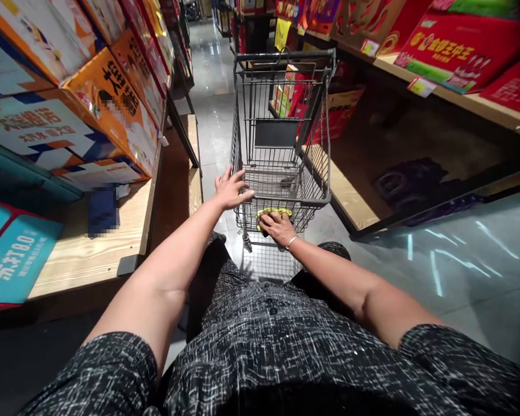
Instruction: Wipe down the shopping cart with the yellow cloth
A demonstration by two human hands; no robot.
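Observation:
A dark metal shopping cart (275, 134) stands in front of me in the aisle, with its near end close to my legs. My right hand (279, 226) presses a yellow cloth (263, 215) against the wire at the cart's near end, fingers bent over it. Part of the cloth is hidden under the fingers. At the cart's near left corner, my left hand (233, 189) has its fingers spread and holds nothing. Whether it touches the rim there I cannot tell.
Stacked orange and white boxes (108, 104) fill the wooden shelf (91, 254) on my left. Red gift boxes (455, 46) line the right shelf, above a lower wooden ledge (338, 188). A dark purple bundle (411, 182) lies under that shelf. Shiny grey floor (212, 81) runs down the aisle.

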